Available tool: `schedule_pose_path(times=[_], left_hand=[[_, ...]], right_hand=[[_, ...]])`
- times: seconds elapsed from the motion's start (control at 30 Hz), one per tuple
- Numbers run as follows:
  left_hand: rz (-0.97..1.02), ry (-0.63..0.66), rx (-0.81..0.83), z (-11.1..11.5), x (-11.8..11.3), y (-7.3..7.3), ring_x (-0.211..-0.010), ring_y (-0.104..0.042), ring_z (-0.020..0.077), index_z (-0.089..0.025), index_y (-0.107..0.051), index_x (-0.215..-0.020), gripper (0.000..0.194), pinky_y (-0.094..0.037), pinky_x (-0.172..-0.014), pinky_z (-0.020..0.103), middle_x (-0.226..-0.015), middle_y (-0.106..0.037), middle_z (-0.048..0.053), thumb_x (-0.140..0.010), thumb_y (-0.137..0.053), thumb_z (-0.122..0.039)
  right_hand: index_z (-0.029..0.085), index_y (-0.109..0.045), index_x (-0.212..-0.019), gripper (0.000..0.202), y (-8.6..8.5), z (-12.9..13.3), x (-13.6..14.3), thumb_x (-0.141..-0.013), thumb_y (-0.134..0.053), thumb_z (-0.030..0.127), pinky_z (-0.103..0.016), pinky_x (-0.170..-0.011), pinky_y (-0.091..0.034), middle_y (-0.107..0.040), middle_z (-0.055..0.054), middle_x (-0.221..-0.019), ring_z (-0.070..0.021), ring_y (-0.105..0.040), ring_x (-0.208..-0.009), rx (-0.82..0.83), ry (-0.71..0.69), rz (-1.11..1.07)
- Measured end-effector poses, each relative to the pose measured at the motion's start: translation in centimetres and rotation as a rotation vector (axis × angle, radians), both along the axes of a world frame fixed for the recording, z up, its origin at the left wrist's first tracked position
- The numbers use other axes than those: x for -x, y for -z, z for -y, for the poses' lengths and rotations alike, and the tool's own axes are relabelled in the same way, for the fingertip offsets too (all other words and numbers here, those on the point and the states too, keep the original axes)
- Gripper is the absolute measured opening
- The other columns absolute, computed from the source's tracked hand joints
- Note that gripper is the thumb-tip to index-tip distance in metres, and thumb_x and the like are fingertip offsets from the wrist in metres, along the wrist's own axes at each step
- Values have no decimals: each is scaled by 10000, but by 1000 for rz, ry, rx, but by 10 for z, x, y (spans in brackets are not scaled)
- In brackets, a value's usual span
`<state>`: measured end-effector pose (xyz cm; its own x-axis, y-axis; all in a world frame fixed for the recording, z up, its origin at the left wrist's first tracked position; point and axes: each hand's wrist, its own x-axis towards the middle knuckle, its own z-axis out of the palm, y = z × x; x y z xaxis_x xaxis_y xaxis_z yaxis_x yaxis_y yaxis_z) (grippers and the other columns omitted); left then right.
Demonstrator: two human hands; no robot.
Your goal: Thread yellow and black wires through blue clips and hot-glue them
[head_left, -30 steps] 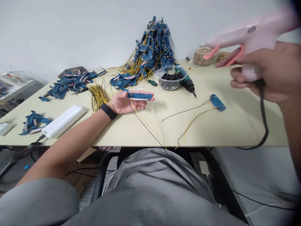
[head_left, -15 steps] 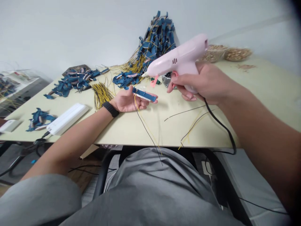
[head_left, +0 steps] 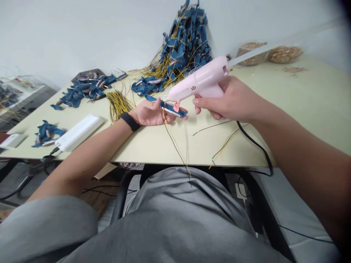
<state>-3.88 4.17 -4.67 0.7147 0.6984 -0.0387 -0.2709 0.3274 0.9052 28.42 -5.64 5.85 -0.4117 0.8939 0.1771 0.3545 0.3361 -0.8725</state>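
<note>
My left hand (head_left: pixel 149 112) lies palm up above the table and holds a narrow blue plastic part (head_left: pixel 177 111) between thumb and fingers. A black and a yellow wire (head_left: pixel 173 138) hang from the part over the table's front edge. In my right hand (head_left: pixel 233 98) is a pale pink hot glue gun (head_left: pixel 201 81), gripped by its handle. Its nozzle points down left and is at the blue part near my left thumb; whether it touches I cannot tell. A translucent glue stick (head_left: pixel 249 54) sticks out of the gun's back end.
A tall heap of blue parts with wires (head_left: pixel 186 40) stands against the wall. More blue parts (head_left: pixel 87 87), a wire bundle (head_left: pixel 117 104) and a white power strip (head_left: pixel 79 132) lie left. Loose wires (head_left: pixel 223 146) and the gun's black cord (head_left: pixel 259 148) are on the right.
My right hand has brought the glue gun down and left, so its nozzle is now at the blue part. The glue stick at its back has come into clear view.
</note>
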Motion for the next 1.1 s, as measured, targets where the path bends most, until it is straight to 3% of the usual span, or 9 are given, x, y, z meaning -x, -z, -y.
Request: schedule_pose_path(times=[0.07,0.2,0.27,0.47,0.63,0.73,0.83,1.1], left_hand=[[-72,47,-27,-2,0,-2,-952,-897,301,-181,-873,-1363,591,-680,-980,439,-1373,-935,234,-1072,-952,-689],[-115,24,-46,0,-3,-7,-1230,-918,392,-192,-874,-1333,615,-685,-1027,457,-1392,-928,237,-1056,-945,-737],[-99,46,-77,3,-6,-10,-1291,-910,404,-190,-882,-1268,586,-683,-979,426,-1398,-928,235,-1006,-1002,-700],[-66,132,-168,8,-10,-14,-978,-877,270,-192,-921,-1220,614,-655,-848,350,-1424,-933,201,-847,-1147,-624],[-81,100,-112,5,-7,-13,-1040,-891,308,-204,-907,-1236,580,-656,-862,377,-1367,-927,188,-936,-1055,-679],[-109,76,-86,3,-5,-11,-957,-857,281,-202,-891,-1261,555,-658,-895,405,-1375,-914,196,-976,-1016,-662],[-144,56,-70,2,-3,-10,-1000,-871,308,-213,-882,-1311,571,-662,-934,436,-1389,-902,207,-1019,-971,-695],[-132,150,-184,4,-5,-10,-875,-781,249,-199,-907,-1251,598,-640,-910,408,-1310,-915,192,-972,-1051,-709]], right_hand=[[231,-785,-927,264,0,0,1,-1034,-1014,308,-313,-442,-456,-823,-66,-858,-133,-535,-531,0,16,15],[226,-790,-938,258,0,1,2,-1032,-1017,303,-306,-424,-412,-818,-60,-844,-140,-543,-537,7,29,7],[223,-789,-933,235,0,2,3,-1042,-991,268,-307,-433,-415,-815,-57,-835,-140,-541,-540,7,41,16],[218,-787,-928,212,-2,4,4,-1079,-936,218,-327,-467,-425,-817,-67,-832,-134,-523,-543,21,63,37],[214,-786,-918,266,0,4,3,-1054,-999,300,-319,-472,-425,-789,-56,-803,-134,-523,-564,32,67,45],[218,-781,-916,261,0,3,3,-1045,-998,284,-326,-486,-429,-792,-51,-818,-144,-539,-578,40,77,55],[217,-780,-917,227,-2,4,3,-1053,-961,231,-329,-499,-416,-802,-51,-841,-143,-549,-579,38,83,68],[231,-759,-866,259,0,3,2,-1069,-917,260,-342,-504,-407,-773,-75,-808,-164,-536,-582,19,75,116]])
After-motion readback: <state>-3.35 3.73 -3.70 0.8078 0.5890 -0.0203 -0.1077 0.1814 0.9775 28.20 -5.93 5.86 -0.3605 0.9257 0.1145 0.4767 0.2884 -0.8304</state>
